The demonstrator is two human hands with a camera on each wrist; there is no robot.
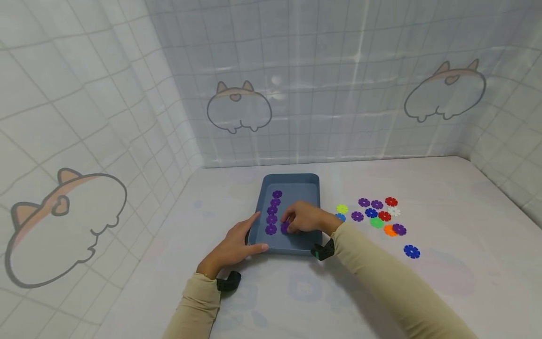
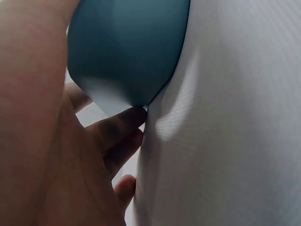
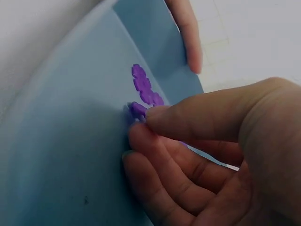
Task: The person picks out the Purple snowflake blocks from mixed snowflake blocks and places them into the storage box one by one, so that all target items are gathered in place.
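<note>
A blue-grey tray (image 1: 296, 242) lies on the table with a column of several purple notched discs (image 1: 272, 210) along its left side. My right hand (image 1: 305, 217) is inside the tray, pinching another purple notched disc (image 3: 138, 109) between thumb and fingertips. That disc (image 1: 285, 228) is just right of the column's near end and partly hidden by the fingers. At the tray's near left corner my left hand (image 1: 235, 245) rests with thumb and fingers spread, the thumb at the front rim. In the left wrist view, fingertips of the left hand (image 2: 80, 146) touch the tray's outside (image 2: 127, 47).
Right of the tray lie loose notched discs: yellow (image 1: 342, 208), purple (image 1: 357, 216), green (image 1: 376, 222), white (image 1: 394, 211), red (image 1: 391, 201), orange (image 1: 389, 230) and blue (image 1: 411, 251). A tile-patterned backdrop (image 1: 317, 94) stands behind and beside the table.
</note>
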